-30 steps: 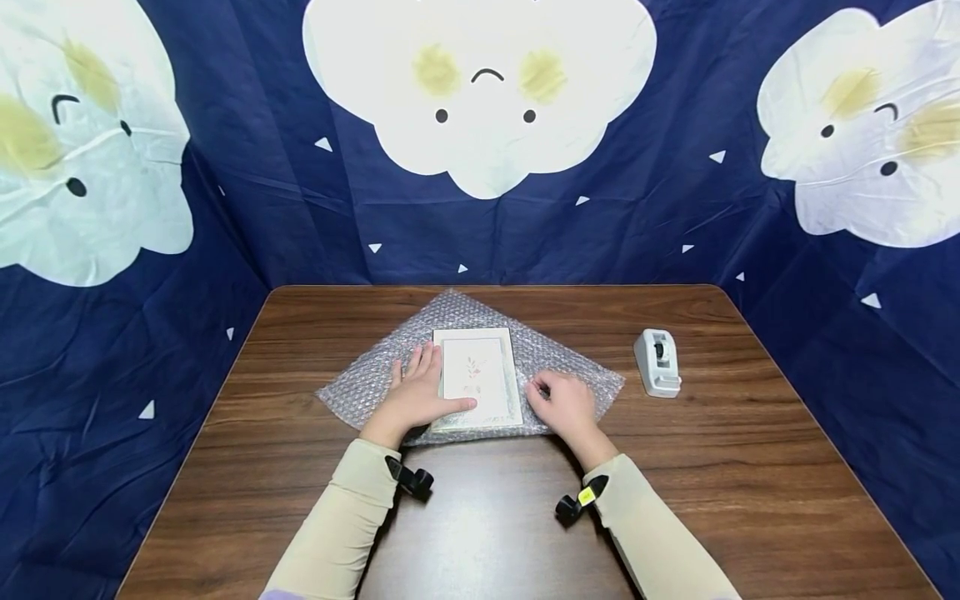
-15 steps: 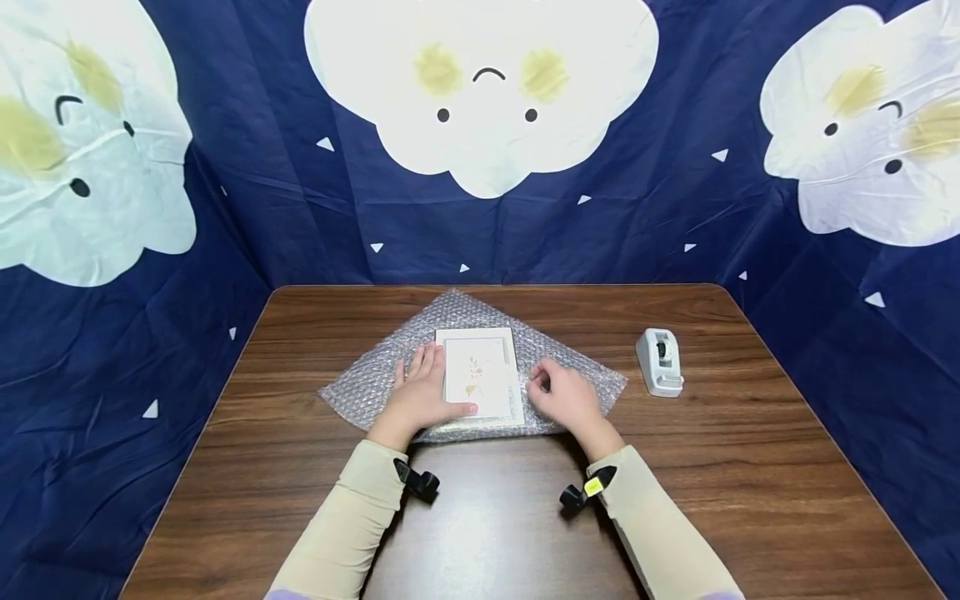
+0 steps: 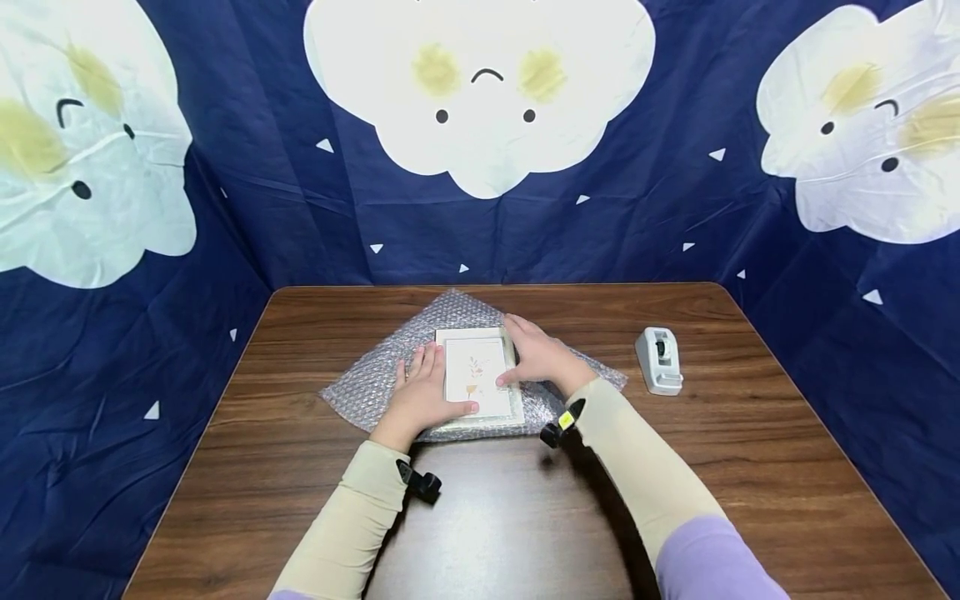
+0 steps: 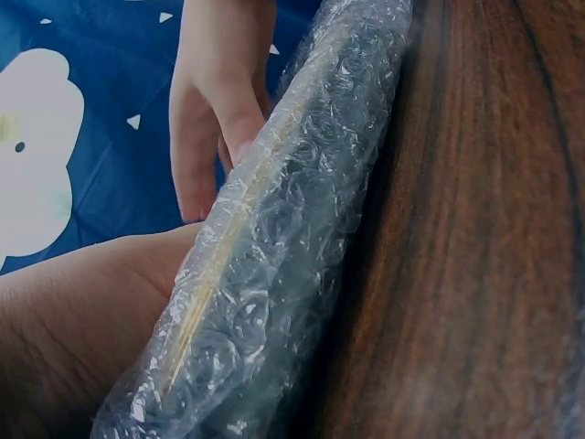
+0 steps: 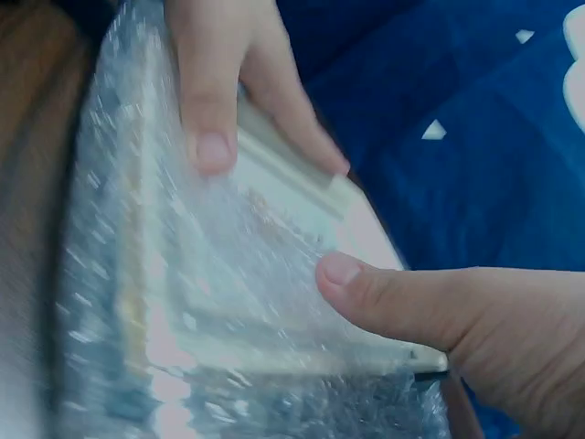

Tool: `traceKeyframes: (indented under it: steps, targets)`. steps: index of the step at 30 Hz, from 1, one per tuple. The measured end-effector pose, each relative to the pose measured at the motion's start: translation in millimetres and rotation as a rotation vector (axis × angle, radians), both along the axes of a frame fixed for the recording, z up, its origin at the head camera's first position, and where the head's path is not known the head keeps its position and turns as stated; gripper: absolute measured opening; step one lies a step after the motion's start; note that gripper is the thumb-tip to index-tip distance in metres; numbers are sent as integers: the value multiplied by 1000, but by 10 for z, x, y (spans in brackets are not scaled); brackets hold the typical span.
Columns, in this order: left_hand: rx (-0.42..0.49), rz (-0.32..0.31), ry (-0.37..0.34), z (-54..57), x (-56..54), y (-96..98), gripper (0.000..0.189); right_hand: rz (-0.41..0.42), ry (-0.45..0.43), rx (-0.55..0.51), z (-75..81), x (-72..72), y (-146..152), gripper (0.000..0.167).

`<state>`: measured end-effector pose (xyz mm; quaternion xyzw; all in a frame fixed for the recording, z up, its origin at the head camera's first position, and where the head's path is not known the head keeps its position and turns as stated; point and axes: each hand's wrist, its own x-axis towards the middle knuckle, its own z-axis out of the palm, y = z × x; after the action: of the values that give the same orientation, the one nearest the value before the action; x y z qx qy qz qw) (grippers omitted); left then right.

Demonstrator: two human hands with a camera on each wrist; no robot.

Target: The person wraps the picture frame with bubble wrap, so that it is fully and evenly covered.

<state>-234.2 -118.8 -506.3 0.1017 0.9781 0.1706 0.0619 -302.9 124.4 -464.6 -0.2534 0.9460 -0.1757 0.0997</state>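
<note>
A white picture frame point(image 3: 463, 352) with a small plant print lies on a sheet of bubble wrap point(image 3: 367, 379) on the wooden table. The wrap is folded up over its near edge point(image 4: 265, 247). In the right wrist view, clear wrap covers part of the frame's front. My left hand point(image 3: 422, 398) rests spread at the frame's left side, its thumb pressing on the covered front. My right hand point(image 3: 542, 354) lies at the upper right side; its thumb point(image 5: 375, 297) touches the front while the fingers reach along the right edge. Neither hand curls round anything.
A white tape dispenser point(image 3: 660, 361) stands to the right on the table point(image 3: 750, 467). Dark blue fabric point(image 3: 487, 237) with cloud faces hangs behind the table and at both sides.
My right hand has moved from the wrap beside the frame, where its fingers were curled, up and left onto the frame's right side, fingers now extended. The left hand stays nearly still.
</note>
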Motion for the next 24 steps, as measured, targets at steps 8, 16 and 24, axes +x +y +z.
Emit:
traceKeyframes:
  steps: [8,16,24]
  targets:
    - [-5,-1,8,70,28,30,126,102,-106,-10,-110,-254,-22,117]
    - [-61,56,44,100,139,176,116,78,-106,-24,-153,-283,-64,113]
    - [-56,132,42,62,224,300,126,74,-85,-8,-161,-287,-81,110]
